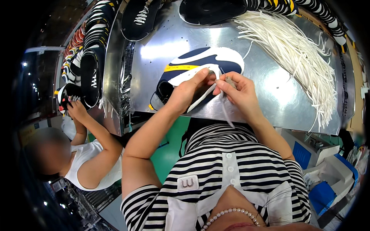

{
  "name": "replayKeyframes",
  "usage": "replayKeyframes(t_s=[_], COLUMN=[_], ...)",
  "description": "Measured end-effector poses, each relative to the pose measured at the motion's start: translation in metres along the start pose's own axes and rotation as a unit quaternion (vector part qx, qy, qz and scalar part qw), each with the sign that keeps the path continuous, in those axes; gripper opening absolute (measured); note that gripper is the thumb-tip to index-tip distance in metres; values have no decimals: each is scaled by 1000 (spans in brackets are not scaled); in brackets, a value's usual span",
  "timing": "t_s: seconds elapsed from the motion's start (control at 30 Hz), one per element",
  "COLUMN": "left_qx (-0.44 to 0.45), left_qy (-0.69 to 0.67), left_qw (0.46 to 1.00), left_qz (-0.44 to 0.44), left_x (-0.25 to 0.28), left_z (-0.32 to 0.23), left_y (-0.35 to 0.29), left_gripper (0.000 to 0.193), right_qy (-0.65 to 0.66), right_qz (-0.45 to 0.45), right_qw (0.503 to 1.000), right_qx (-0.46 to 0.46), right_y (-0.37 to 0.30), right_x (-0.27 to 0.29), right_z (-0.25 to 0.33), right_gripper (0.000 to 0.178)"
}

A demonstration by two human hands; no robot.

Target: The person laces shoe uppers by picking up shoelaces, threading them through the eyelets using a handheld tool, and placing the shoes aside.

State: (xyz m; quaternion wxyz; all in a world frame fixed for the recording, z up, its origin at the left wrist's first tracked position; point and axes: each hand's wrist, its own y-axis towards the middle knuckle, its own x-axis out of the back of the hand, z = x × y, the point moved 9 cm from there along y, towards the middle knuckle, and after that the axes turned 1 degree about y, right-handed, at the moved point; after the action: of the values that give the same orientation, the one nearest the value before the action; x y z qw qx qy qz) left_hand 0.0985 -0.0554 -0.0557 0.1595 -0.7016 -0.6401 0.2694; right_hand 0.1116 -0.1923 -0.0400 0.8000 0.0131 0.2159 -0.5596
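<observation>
A navy, white and yellow shoe upper [194, 57] lies on its side on the metal tabletop [150, 73], toe to the right. My left hand [189, 89] is closed on its white lacing edge, thumb on top and fingers partly hidden inside the opening. Close beside it, my right hand [242, 90] pinches a white shoelace [226, 109] between thumb and fingers at the eyelet edge. One length of this lace hangs down past the table's front edge.
A thick bundle of white laces [296, 57] covers the right of the table. Dark laced uppers [140, 17] lie at the back, and stacked uppers [101, 30] line the left. At the left, a co-worker's hands [78, 111] work on another shoe. A blue and grey bin [327, 192] stands at lower right.
</observation>
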Motion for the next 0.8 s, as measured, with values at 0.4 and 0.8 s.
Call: replayKeyframes(t_s=[0.4,0.8], left_qx=[-231,-206], left_qy=[57,79], left_qw=[968,974], left_qz=[-75,-55], left_x=[-12,-15], left_z=[-19,-14], left_y=[-33,-34], left_gripper=[19,19], right_qy=[-246,-248], right_qz=[1,-15], right_qw=[969,964], right_qx=[-16,89], right_y=[-14,-35], right_x=[-4,1], right_z=[14,35], right_gripper=[14,17])
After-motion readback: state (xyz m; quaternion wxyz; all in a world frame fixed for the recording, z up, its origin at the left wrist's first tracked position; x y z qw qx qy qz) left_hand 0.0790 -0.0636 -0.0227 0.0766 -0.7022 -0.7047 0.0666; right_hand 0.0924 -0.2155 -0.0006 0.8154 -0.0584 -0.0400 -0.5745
